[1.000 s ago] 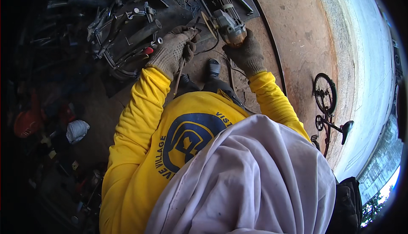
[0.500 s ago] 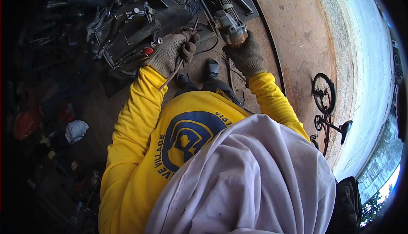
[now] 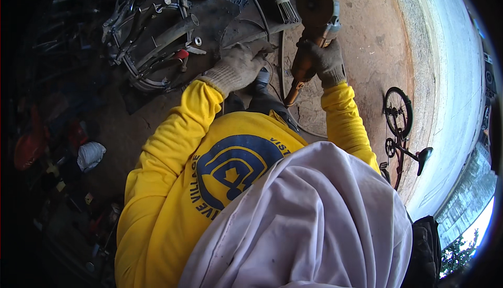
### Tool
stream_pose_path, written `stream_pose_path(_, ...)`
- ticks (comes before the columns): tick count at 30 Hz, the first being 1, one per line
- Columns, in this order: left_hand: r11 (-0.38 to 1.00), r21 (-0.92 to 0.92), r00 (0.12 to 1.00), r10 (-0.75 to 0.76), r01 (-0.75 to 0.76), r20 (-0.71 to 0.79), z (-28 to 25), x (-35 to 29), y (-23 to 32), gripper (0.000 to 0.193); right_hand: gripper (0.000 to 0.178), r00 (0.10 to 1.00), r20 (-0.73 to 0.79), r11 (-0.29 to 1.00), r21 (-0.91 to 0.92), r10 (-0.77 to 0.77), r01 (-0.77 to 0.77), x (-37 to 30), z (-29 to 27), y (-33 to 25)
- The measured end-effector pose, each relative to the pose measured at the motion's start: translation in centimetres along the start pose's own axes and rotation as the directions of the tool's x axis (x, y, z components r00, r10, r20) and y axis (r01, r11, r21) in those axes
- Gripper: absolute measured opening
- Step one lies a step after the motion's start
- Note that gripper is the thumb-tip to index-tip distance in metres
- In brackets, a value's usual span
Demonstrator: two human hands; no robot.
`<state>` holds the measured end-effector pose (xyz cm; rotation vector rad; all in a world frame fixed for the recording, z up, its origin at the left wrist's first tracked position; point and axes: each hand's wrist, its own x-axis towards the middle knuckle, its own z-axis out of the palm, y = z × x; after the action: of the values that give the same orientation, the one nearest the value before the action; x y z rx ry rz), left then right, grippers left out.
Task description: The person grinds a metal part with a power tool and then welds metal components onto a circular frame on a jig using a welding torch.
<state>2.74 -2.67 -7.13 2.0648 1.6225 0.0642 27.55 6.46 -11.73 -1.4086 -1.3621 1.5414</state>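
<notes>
head view | right hand [image 3: 328, 64]: fingers wrapped round angle grinder [image 3: 302, 67], which is near tied rods [image 3: 281, 0], disc [image 3: 315, 4] toward camera | left hand [image 3: 238, 69]: fingers bent, cannot tell if holding anything | progress: grinder in hand, no cutting visible; done/left unclear

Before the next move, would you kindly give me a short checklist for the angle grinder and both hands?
1. Right hand gripping the angle grinder: ok.
2. Knit gloves on both hands: ok.
3. Left hand apart from the grinder's disc: ok.
4. Disc at a standstill: cannot tell from a still picture.
5. Left hand's hold: cannot tell, fingers partly hidden.
6. Bicycle apart from the grinder: ok.
</notes>
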Motion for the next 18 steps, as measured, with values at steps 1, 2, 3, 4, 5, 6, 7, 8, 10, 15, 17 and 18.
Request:
stream_pose_path(1, 0.958, 0.268, 0.994, 0.096, -0.104, 0.043, -0.9, 0.0, 1.6, 0.035, 0.041, 0.999, -0.001, 0.996, 0.083, -0.037, 0.037, -0.1, -0.1, -0.9)
stream_pose_path(2, 0.959, 0.265, 0.995, 0.095, -0.103, 0.044, 0.3, 0.7, 1.9, 0.035, 0.041, 0.999, 0.000, 0.996, 0.082, -0.035, 0.035, -0.3, -0.2, -1.4)
stream_pose_path(3, 0.917, -0.396, 0.988, 0.015, 0.048, 0.155, 1.9, 1.5, 1.3, 0.034, 0.043, 0.998, 0.031, 0.969, 0.244, -0.059, 0.049, -0.2, -0.1, -2.0)
stream_pose_path(4, 0.455, -0.859, 0.959, 0.038, 0.233, 0.280, 3.5, 2.5, 0.8, 0.036, 0.044, 0.995, 0.048, 0.916, 0.397, -0.083, 0.057, -0.1, -0.2, -2.3)
stream_pose_path(5, 0.455, -0.861, 0.960, 0.039, 0.230, 0.277, 4.7, 3.5, 0.3, 0.036, 0.050, 0.996, 0.047, 0.906, 0.421, -0.073, 0.046, 0.0, -0.2, -2.2)
stream_pose_path(6, 0.525, -0.822, 0.927, 0.149, 0.221, 0.345, 5.0, 4.4, 0.3, 0.037, 0.050, 0.996, 0.043, 0.907, 0.419, -0.072, 0.048, -0.2, -0.1, -1.8)
stream_pose_path(7, 0.558, -0.802, 0.902, 0.203, 0.212, 0.380, 5.4, 4.8, 0.4, 0.039, 0.054, 0.996, 0.078, 0.841, 0.541, -0.043, -0.006, -0.4, 0.2, -1.5)
stream_pose_path(8, 0.590, -0.782, 0.875, 0.252, 0.199, 0.413, 5.8, 5.0, 0.3, 0.041, 0.058, 0.993, 0.119, 0.757, 0.651, -0.020, -0.063, -0.5, 0.6, -1.2)
stream_pose_path(10, 0.839, -0.508, 0.790, 0.171, 0.196, 0.589, 4.2, 4.9, 2.0, 0.054, 0.061, 0.996, 0.087, 0.732, 0.677, 0.013, -0.069, -1.7, 1.5, -1.2)
stream_pose_path(15, 0.675, -0.732, 0.796, 0.390, 0.095, 0.463, 6.3, 2.8, -0.2, 0.055, 0.065, 0.994, 0.107, 0.622, 0.776, 0.036, -0.106, -3.4, 3.5, 0.3)
stream_pose_path(17, 0.767, -0.639, 0.775, 0.374, 0.050, 0.510, 6.8, 2.1, -1.1, 0.056, 0.066, 0.987, 0.129, 0.571, 0.805, 0.099, -0.163, -4.0, 4.9, 0.5)
stream_pose_path(18, 0.779, -0.624, 0.780, 0.353, 0.061, 0.517, 6.3, 1.6, -1.2, 0.056, 0.066, 0.988, 0.122, 0.569, 0.808, 0.094, -0.154, -4.0, 5.2, 1.2)
